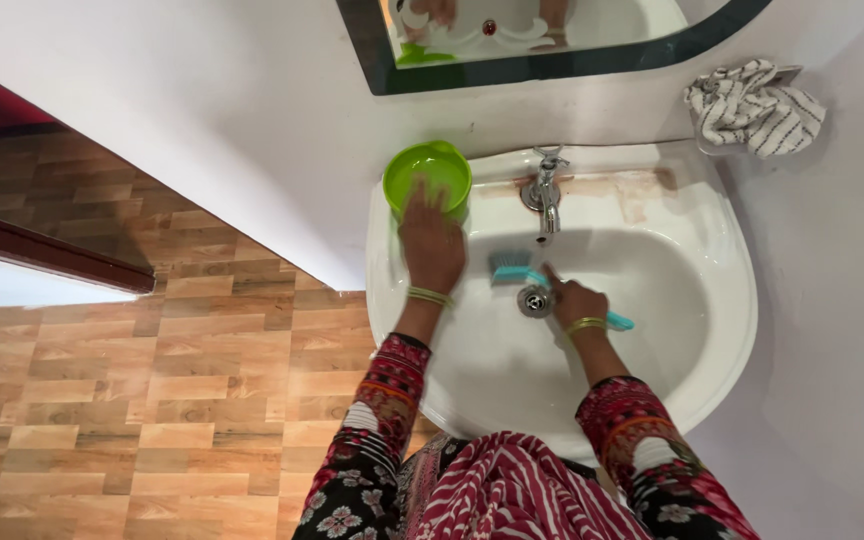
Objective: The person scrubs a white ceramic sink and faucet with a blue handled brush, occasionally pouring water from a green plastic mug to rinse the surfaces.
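Note:
My right hand grips the handle of a teal scrub brush inside the white basin. The brush head rests on the basin floor just left of the drain. My left hand reaches to the basin's back left corner, where its fingers touch the rim of a green plastic mug standing on the ledge. Whether the fingers close around the mug is unclear. Both wrists carry gold bangles.
A chrome tap stands at the back middle of the basin. A striped cloth hangs on the wall at the upper right. A dark-framed mirror is above. Wood-pattern floor lies to the left.

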